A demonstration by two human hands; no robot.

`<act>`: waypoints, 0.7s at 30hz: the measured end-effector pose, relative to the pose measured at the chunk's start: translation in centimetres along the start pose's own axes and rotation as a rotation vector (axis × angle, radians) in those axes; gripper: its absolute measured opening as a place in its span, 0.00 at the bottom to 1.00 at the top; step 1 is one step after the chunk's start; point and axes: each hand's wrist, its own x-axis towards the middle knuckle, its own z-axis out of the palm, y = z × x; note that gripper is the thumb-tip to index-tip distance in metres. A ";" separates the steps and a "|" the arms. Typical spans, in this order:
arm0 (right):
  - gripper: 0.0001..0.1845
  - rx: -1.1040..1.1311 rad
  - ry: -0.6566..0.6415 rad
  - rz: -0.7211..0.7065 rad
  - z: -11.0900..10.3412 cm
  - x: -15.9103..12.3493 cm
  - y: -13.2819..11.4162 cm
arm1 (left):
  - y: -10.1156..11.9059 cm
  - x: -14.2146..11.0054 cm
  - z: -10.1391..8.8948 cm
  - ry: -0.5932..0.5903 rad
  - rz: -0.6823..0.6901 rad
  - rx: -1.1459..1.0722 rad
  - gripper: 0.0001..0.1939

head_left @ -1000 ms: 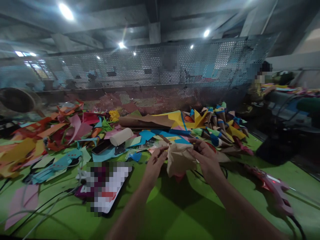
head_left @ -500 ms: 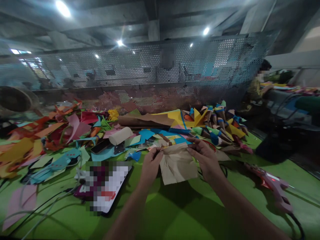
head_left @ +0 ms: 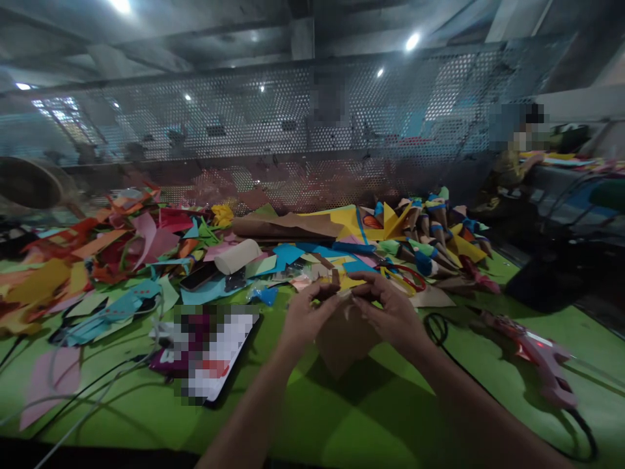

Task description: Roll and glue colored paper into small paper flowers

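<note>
Left hand (head_left: 305,319) and right hand (head_left: 393,309) pinching brown paper (head_left: 346,339) at its top, seemingly folding or gathering it; brown paper hanging over surface (head_left: 312,417), left of glue gun (head_left: 544,361). Next move likely needing light, even pinch.

Seeing a glue gun (head_left: 537,355) on the right of the desk (head_left: 371,410), paper scraps (head_left: 117,244) piled across the back and left, a roll (head_left: 238,256) among them, a phone (head_left: 199,277) just left of that, and a panel (head_left: 244,130) behind the lot.
</note>
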 end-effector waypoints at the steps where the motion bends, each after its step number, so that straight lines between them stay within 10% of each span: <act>1: 0.18 0.002 -0.015 0.005 0.1 0.0 -0.1 | -0.3 0.1 0.1 -0.002 0.004 0.012 0.12; 9: 0.06 -0.206 0.245 -0.152 -0.1 -0.2 -0.8 | -0.7 0.0 0.3 0.171 0.064 0.019 0.06; 21: 0.08 0.076 0.081 0.133 1.0 -0.7 -0.4 | -1.1 -1.3 2.0 0.198 0.298 0.325 0.10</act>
